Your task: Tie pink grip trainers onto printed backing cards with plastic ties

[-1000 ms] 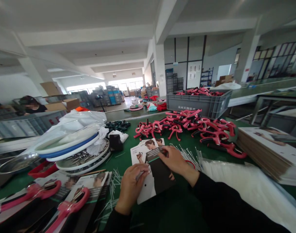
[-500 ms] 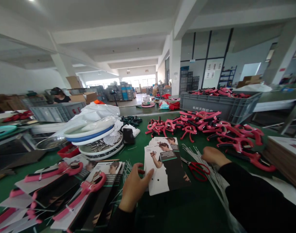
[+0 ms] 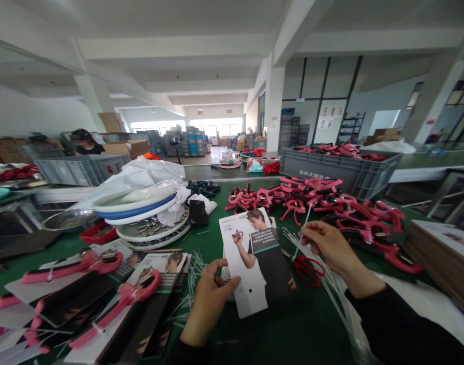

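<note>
My left hand [image 3: 213, 294] pinches the left edge of a printed packaging card [image 3: 250, 263], tilted up off the small stack beneath it. The card shows an arm with a grip trainer and has a punched hole. Between the thumb and fingers of my right hand [image 3: 325, 246] is a thin white cable tie [image 3: 301, 233], held upright. Below that hand lie red-handled scissors [image 3: 310, 271] and a bundle of white cable ties [image 3: 336, 299]. At the left, pink-and-black hand grip trainers [image 3: 137, 294] rest fastened on similar cards.
Loose pink grip trainers [image 3: 293, 195] are heaped behind the cards, before a grey crate [image 3: 338, 170] full of more. A stack of cards [image 3: 440, 253] stands at right. Left of centre are plates of metal parts [image 3: 152, 228] and a red tray [image 3: 99, 233]. A person [image 3: 86, 142] is at far left.
My left hand has lifted the top card off the stack and tilted it. My right hand has risen from the bundle with one cable tie.
</note>
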Tool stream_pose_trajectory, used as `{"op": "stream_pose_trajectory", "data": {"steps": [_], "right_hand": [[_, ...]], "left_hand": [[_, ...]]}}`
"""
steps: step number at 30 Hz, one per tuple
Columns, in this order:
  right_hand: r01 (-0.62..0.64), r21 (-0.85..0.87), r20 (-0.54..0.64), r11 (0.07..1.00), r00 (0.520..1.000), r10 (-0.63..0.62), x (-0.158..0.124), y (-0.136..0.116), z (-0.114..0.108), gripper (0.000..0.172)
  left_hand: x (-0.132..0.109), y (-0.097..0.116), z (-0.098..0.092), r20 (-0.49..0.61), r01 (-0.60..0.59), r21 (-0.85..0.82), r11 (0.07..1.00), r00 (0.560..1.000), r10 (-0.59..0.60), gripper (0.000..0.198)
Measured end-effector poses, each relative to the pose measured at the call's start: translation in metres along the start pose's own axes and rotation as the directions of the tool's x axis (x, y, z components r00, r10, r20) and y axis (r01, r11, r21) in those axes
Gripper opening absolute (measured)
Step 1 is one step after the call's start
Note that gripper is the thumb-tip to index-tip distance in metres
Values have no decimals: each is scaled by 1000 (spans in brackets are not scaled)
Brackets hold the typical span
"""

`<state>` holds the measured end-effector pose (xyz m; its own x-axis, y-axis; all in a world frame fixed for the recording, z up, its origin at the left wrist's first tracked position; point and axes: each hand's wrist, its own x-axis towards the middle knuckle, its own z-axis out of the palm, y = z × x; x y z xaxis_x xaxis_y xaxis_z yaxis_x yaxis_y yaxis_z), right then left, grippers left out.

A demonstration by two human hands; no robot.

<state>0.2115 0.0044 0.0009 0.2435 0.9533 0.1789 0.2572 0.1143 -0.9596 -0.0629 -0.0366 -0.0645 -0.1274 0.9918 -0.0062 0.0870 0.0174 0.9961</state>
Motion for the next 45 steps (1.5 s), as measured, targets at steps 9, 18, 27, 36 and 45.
{"op": "stream_pose_trajectory", "data": {"steps": [9, 18, 27, 36, 45], "right_hand": [[-107, 334, 147, 937, 987, 60, -39, -13, 31, 35], [1, 245, 77, 969, 997, -20, -70, -13, 45, 32], [253, -62, -50, 966, 965, -256, -105, -10, 44, 19], [396, -267, -12, 879, 910, -414, -112, -2, 51, 11], [336, -303, -19, 892, 933, -359, -116, -6, 53, 13]], "left_hand": [[-14, 14, 13, 114, 164, -251, 954, 984, -139, 39], [-29, 23, 25, 351, 325, -547, 771, 926, -141, 106], [-32, 11, 35, 335, 323, -609, 724, 933, -134, 48], [-38, 23, 36, 376, 373, -667, 645, 916, -140, 50], [-45, 30, 41, 348, 335, -701, 630, 931, -107, 49]]}}
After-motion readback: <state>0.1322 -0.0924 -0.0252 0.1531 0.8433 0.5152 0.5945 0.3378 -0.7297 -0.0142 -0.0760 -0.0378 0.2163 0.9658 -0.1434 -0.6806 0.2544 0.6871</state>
